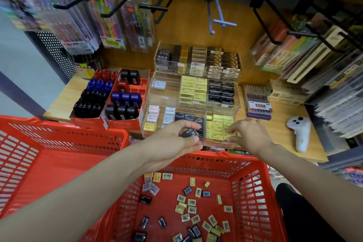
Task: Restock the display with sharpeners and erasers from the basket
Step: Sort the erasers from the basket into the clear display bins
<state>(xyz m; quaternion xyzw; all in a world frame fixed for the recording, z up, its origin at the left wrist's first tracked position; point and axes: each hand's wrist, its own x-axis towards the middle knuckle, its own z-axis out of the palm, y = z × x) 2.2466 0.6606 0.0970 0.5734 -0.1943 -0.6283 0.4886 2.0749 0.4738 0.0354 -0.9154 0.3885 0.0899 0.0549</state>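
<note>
Left hand point(176, 139) pinches a black eraser point(189, 133) over the front row of the clear tiered display point(193, 104). Right hand point(248, 133), fingers relaxed, touches the yellow erasers point(220, 125) there. Red basket point(253, 165) below contains loose erasers point(191, 202).

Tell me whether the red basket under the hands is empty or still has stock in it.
Not empty. The red basket still holds many loose erasers scattered across its floor, yellow, black and pale ones, while the left hand holds one black eraser above it.

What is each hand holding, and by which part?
Left hand pinches a black eraser by its edges. Right hand holds nothing visible.
</note>
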